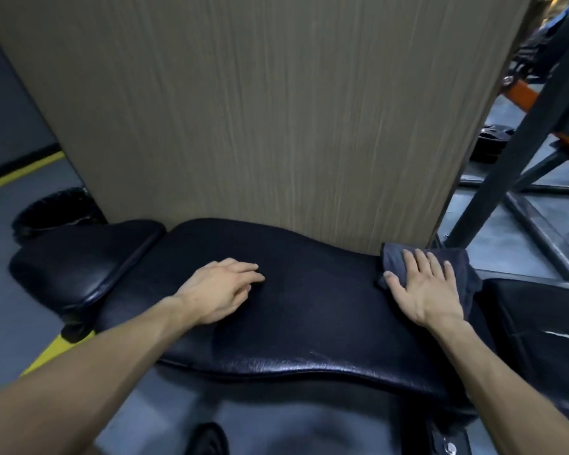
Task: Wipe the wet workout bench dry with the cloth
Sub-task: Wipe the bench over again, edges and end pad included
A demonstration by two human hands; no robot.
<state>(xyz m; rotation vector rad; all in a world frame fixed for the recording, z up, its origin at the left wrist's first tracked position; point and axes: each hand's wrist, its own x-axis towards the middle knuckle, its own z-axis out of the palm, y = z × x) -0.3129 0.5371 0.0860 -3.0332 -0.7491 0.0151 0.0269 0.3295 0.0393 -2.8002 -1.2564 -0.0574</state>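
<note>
The black padded workout bench [296, 310] lies crosswise in front of me, with a separate seat pad at its left end. A dark blue-grey cloth [467, 267] is spread on the bench's right end. My right hand [424, 287] presses flat on the cloth with its fingers straight and spread. My left hand [220, 290] rests on the bare pad left of the middle, fingers loosely bent, holding nothing. The front edge of the pad shines.
A tall wood-grain panel [260, 110] stands right behind the bench. A black bin [53, 211] sits on the grey floor at the left, near yellow floor lines. Dark metal frame bars [519, 142] and gym equipment crowd the right.
</note>
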